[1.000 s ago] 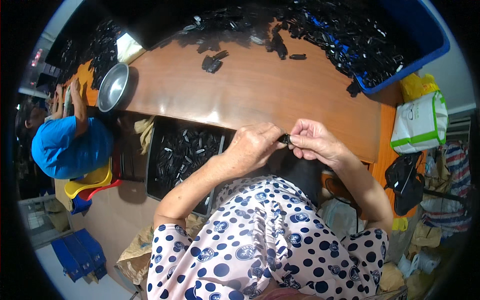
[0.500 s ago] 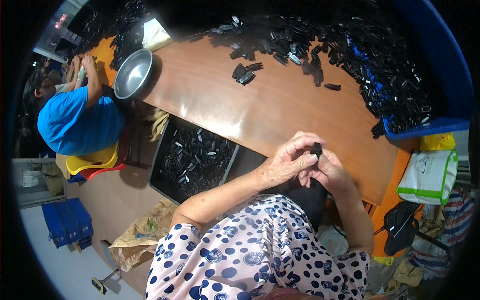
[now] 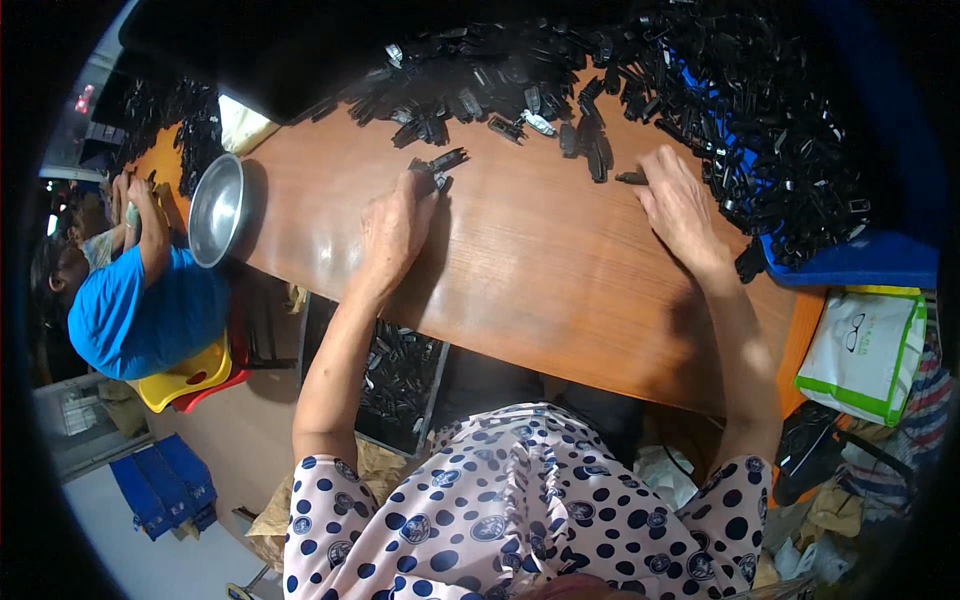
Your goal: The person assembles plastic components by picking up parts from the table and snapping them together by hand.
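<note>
On the left part of the wooden table (image 3: 540, 270), my left hand (image 3: 395, 225) has its fingers closed at a small cluster of black plastic parts (image 3: 447, 160); the fingertips are partly hidden against them. Farther right, my right hand (image 3: 680, 205) bends over a single slim black plastic part (image 3: 631, 178). Its thumb and forefinger close on the right end of that part, which lies on or just above the tabletop. A short row of similar parts (image 3: 596, 150) is to the left of my right hand.
Heaped black parts (image 3: 480, 75) run along the far side. A blue bin (image 3: 850, 262) full of them stands at right. A metal bowl (image 3: 217, 210) sits at the left edge, a dark crate (image 3: 440, 390) of parts below. A person in blue (image 3: 150, 310) sits left.
My hands were together near the table's front edge around a small black piece. They have separated and reached forward, the left to the cluster, the right to the single part. The view has shifted slightly.
</note>
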The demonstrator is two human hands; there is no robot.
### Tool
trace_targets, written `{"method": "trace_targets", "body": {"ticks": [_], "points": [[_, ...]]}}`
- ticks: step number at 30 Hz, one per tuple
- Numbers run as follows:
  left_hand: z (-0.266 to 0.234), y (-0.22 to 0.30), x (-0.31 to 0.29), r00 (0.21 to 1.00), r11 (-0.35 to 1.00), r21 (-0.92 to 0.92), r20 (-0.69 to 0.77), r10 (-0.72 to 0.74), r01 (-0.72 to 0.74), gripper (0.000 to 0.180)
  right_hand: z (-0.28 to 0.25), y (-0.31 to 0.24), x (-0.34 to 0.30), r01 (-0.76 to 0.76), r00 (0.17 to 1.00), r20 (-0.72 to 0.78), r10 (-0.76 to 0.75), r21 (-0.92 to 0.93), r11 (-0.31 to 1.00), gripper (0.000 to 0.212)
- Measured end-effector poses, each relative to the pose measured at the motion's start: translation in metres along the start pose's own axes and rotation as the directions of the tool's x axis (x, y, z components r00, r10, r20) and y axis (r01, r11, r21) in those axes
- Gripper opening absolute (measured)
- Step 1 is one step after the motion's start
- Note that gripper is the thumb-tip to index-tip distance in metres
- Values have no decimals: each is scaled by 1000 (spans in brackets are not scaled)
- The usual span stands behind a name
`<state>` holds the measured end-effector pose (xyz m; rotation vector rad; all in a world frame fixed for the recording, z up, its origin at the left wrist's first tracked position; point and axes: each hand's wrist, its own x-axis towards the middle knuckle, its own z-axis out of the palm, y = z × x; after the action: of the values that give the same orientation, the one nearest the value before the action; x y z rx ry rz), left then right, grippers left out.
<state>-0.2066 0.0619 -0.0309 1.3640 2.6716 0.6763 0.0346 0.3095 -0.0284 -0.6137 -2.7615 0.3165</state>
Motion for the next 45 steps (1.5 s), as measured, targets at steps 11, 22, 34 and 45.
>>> {"method": "trace_targets", "body": {"ticks": [11, 22, 34, 45], "points": [[13, 4, -21, 991, 992, 28, -56, 120, -119, 12, -9, -15, -18, 121, 990, 73, -118, -45, 992, 14], [-12, 96, -101, 859, -88, -865, 469, 207, 494, 33, -56, -126, -105, -440, 895, 441, 66, 851, 287, 22], [-31, 130, -151, 926, 428, -904, 168, 337, 8, 26, -97, -146, -149, -363, 932, 362, 26, 930, 65, 15], [-41, 134, -157, 863, 610, -672, -89, 498, -421, 26, -111, -145, -157, -502, 856, 515, -30, 845, 186, 18]]}}
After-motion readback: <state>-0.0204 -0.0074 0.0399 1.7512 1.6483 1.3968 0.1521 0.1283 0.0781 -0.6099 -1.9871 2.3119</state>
